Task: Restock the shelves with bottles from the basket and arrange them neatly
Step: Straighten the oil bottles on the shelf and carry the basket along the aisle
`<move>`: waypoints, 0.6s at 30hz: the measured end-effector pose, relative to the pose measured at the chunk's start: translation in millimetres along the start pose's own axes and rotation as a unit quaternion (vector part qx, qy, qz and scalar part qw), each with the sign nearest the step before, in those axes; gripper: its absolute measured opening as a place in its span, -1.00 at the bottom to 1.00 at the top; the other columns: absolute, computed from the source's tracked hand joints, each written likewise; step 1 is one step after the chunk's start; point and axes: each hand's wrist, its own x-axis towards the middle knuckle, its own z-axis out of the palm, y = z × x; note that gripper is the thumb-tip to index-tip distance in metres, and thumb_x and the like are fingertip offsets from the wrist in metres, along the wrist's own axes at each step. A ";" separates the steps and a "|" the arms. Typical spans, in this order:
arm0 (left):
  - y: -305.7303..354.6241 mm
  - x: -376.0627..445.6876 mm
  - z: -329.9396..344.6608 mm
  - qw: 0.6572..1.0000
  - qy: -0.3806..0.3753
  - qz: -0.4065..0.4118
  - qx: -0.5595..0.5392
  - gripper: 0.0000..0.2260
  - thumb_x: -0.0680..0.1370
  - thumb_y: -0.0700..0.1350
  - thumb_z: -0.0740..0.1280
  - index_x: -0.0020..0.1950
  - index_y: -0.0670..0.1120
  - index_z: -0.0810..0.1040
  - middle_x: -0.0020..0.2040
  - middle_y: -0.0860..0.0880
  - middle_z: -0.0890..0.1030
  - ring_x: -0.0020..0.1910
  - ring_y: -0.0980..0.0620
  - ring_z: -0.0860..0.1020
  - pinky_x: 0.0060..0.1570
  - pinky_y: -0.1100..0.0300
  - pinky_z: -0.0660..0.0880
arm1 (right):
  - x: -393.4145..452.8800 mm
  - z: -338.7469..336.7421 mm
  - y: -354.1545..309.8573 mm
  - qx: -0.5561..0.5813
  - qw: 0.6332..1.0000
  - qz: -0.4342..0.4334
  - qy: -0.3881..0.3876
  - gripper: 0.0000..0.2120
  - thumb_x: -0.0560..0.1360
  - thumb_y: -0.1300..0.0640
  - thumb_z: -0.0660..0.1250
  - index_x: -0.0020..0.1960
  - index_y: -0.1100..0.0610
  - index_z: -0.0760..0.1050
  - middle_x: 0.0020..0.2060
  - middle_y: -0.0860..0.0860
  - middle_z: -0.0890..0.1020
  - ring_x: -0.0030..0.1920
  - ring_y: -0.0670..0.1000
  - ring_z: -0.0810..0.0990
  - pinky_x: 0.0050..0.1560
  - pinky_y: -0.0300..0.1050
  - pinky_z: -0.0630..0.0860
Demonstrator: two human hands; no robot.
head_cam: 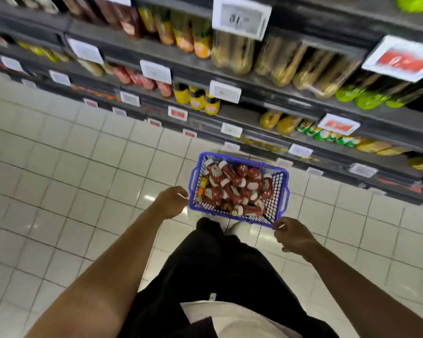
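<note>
Blue plastic basket [238, 191] sat on the tiled floor [59, 167] at centre frame, right in front of the person's feet and just short of the bottom shelf. It was piled with red sauce bottles [232, 186] lying every which way, white caps pointing all over, plus a yellowish one tucked against the left wall.

Left hand [172, 202] was at the basket's left edge, fingers loosely curled, and as far as I could tell not holding anything; whether it was actually touching the rim was hard to call. Right hand [292, 234] was at the near right corner, fingers bent, maybe just brushing the rim, also nothing in it.

Shelves [266, 113] ran diagonally across the top and right of the frame, stocked with yellow, red and green bottles behind white and red price tags [225, 91]. Pretty motion-blurred up there, so I couldn't read labels.

My take on the step: nothing had gone on the shelf from this pile yet, so it was pick time. Grab the top bottles first rather than digging, take them by the body with the cap up, and match them to the red row at upper left-centre. Face the labels forward and fill from the back so the row stays straight.
</note>
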 end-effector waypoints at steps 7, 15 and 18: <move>-53.8 48.9 45.1 0.967 -0.049 -0.103 -0.228 -0.89 0.62 -0.29 0.32 0.14 -0.21 0.53 0.08 -0.29 0.58 0.00 -0.22 0.58 -0.26 0.13 0.36 | 52.7 41.2 20.2 -0.115 0.988 0.057 -0.091 -0.80 0.47 0.14 0.33 0.08 -0.01 0.54 -0.14 0.07 0.63 -0.26 0.11 0.69 -0.39 -0.05 0.66; -63.2 142.8 129.4 0.944 0.025 -0.121 -0.306 -0.82 0.49 -0.19 0.45 0.03 -0.09 0.51 -0.02 -0.17 0.59 -0.27 -0.04 0.51 -0.24 0.18 0.46 | 173.0 85.2 -10.8 -0.167 0.977 -0.035 -0.125 -0.58 0.51 -0.07 0.41 0.31 0.00 0.43 0.16 0.03 0.58 0.06 0.09 0.60 0.04 0.00 0.58; -63.6 204.3 175.3 0.908 0.016 -0.141 -0.394 -0.82 0.60 -0.21 0.32 0.20 -0.11 0.49 0.12 -0.16 0.57 -0.09 -0.05 0.58 -0.03 0.11 0.61 | 232.2 116.1 -8.9 -0.185 0.966 -0.102 -0.151 -0.56 0.51 -0.15 0.42 0.28 0.05 0.49 -0.04 0.00 0.61 -0.11 0.01 0.59 -0.17 -0.14 0.45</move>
